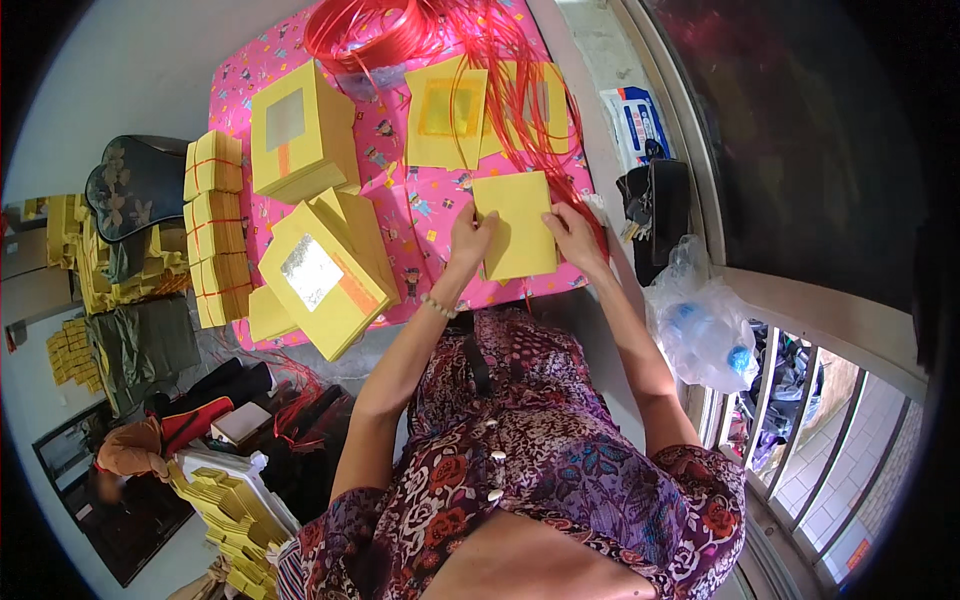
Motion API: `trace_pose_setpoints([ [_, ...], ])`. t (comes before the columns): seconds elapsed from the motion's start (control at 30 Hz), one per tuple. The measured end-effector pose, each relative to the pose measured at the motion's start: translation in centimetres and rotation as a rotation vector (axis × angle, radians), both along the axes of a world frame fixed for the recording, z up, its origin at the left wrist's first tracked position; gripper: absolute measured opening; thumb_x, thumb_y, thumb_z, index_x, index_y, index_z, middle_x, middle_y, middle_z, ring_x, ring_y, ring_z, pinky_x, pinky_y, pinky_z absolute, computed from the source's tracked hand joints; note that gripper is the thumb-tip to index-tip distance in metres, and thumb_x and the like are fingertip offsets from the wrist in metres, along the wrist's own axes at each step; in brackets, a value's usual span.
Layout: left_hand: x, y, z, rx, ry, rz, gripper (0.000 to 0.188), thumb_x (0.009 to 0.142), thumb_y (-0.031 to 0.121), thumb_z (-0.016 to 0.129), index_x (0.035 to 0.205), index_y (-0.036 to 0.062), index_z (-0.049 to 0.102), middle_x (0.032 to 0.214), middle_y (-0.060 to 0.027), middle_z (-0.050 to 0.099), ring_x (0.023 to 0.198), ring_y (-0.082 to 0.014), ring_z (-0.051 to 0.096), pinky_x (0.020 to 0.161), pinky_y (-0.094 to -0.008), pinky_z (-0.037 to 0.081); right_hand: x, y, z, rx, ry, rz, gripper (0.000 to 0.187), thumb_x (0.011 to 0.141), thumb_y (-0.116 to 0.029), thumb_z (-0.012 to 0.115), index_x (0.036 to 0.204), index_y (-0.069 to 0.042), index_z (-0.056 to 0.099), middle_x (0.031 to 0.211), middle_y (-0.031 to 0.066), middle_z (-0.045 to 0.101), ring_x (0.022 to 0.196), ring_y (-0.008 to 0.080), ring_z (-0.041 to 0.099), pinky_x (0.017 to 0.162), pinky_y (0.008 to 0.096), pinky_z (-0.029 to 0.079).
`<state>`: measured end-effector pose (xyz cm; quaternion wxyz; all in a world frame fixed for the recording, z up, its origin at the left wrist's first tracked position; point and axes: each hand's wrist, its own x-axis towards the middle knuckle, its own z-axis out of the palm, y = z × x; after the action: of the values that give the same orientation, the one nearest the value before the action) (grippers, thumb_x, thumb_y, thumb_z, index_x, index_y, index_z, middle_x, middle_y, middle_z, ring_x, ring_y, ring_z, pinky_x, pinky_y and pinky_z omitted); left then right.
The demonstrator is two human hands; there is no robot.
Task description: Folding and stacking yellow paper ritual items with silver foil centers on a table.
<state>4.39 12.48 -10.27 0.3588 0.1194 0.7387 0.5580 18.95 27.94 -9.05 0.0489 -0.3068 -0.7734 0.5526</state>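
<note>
A stack of yellow joss paper (515, 225) is held upright-edged near the table's front edge, its plain yellow side toward me. My left hand (472, 238) grips its left edge, thumb on top. On the opposite edge my right hand (574, 238) is closed the same way. Just beyond lie yellow sheets (447, 112) with an orange-bordered square, partly under loose red plastic strips (510, 70). To the left stands a tall yellow paper stack (300, 130) with a silver square; a tilted, fanned stack (325, 275) sits nearer me.
Bundles tied with red strips (217, 225) line the left edge of the pink patterned tablecloth (425, 235). A red strip coil (370, 35) lies at the back. A clear plastic bag (700, 320) hangs at right by the window bars. Another person (135, 445) is at lower left beside more yellow bundles.
</note>
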Motion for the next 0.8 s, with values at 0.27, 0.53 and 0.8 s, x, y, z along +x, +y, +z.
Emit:
trace_pose_setpoints([
  [0.27, -1.0, 2.7, -5.3, -0.196, 0.182, 0.080, 0.029, 0.082, 0.011, 0.071, 0.105, -0.0012, 0.061, 0.085, -0.0091, 0.068, 0.072, -0.0162, 0.065, 0.064, -0.0309, 0.053, -1.5, 0.6, -3.0, 0.170, -0.127, -0.102, 0.032, 0.092, -0.031, 0.060, 0.103, -0.001, 0.058, 0.095, 0.0203, 0.067, 0.092, 0.0374, 0.065, 0.078, 0.0465, 0.048],
  [0.53, 0.3, 1.7, -8.5, -0.299, 0.451, 0.029, 0.037, 0.079, 0.017, 0.076, 0.104, -0.0047, 0.059, 0.088, -0.0154, 0.069, 0.077, -0.0235, 0.069, 0.068, -0.0348, 0.056, -0.5, -0.3, -3.8, 0.287, -0.159, -0.118, 0.030, 0.092, -0.031, 0.060, 0.102, -0.002, 0.056, 0.092, 0.0199, 0.066, 0.090, 0.0395, 0.064, 0.078, 0.0485, 0.047],
  [0.8, 0.4, 1.3, -8.8, -0.366, 0.176, 0.051, 0.052, 0.077, 0.033, 0.076, 0.108, -0.0026, 0.054, 0.100, -0.0215, 0.062, 0.090, -0.0356, 0.064, 0.078, -0.0442, 0.051, 0.0, 0.1, -5.4, 0.308, -0.273, -0.113, 0.038, 0.090, -0.038, 0.062, 0.106, -0.004, 0.054, 0.092, 0.0185, 0.066, 0.089, 0.0380, 0.064, 0.077, 0.0484, 0.048],
])
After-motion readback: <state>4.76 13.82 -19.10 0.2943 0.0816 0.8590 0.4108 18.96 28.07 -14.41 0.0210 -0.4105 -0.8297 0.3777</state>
